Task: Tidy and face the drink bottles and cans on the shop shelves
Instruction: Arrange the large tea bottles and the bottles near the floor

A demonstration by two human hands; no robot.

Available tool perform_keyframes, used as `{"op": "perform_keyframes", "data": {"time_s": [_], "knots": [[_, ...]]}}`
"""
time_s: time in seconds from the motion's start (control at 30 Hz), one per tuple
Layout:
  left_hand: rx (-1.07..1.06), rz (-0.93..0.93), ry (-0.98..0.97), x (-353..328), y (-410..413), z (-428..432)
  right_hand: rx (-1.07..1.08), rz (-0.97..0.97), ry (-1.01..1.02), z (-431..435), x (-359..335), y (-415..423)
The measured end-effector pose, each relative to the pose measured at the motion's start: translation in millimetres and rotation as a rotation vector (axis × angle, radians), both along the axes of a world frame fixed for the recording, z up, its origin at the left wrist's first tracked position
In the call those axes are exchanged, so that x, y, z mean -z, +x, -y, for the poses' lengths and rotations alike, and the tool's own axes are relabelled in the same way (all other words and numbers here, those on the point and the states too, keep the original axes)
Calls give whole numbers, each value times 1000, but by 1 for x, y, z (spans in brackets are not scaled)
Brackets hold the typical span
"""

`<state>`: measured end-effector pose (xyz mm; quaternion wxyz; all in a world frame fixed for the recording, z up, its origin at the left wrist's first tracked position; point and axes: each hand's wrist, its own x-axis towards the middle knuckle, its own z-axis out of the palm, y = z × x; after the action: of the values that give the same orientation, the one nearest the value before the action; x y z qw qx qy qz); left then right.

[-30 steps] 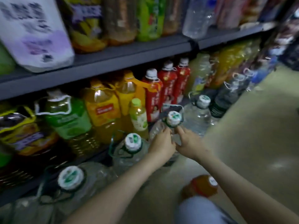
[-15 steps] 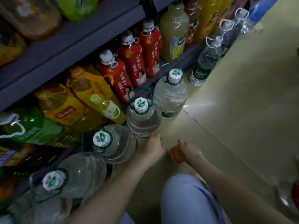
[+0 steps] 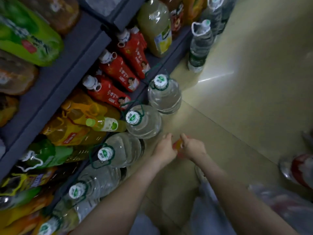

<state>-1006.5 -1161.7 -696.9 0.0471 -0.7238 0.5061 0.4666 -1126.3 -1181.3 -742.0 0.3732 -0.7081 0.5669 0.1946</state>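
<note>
A small orange bottle (image 3: 177,145) stands low on the floor in front of the bottom shelf, mostly hidden between my hands. My left hand (image 3: 164,149) holds its left side and my right hand (image 3: 193,148) curls round its top and right side. Beside my left hand a row of big clear water jugs (image 3: 144,123) with white-and-green caps lines the shelf foot. Behind them, red juice bottles (image 3: 116,68) and yellow oil bottles (image 3: 71,131) fill the bottom shelf (image 3: 50,92). A small green-capped bottle (image 3: 103,124) lies tilted among them.
A tall wrapped pack of water bottles (image 3: 199,44) stands on the floor at the far end. A blurred red and silver object (image 3: 301,170) sits at the right edge. My knees (image 3: 211,211) are below the hands. Pale floor tiles (image 3: 245,102) spread to the right.
Both hands left the water jug's cap and dropped to the orange bottle on the floor. My view has tipped downward, and the left hand has closed in on the bottle.
</note>
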Motion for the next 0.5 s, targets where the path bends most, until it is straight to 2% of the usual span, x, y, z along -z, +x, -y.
{"op": "perform_keyframes", "data": {"time_s": [0.13, 0.33, 0.5], "knots": [[108, -9, 65, -54, -22, 14, 60, 93, -28, 21, -91, -13], [49, -34, -133, -161, -40, 64, 102, 261, -156, 71, -212, -31], [58, -116, -311, -222, -36, 110, 198, 411, -249, 120, -277, -36]]}}
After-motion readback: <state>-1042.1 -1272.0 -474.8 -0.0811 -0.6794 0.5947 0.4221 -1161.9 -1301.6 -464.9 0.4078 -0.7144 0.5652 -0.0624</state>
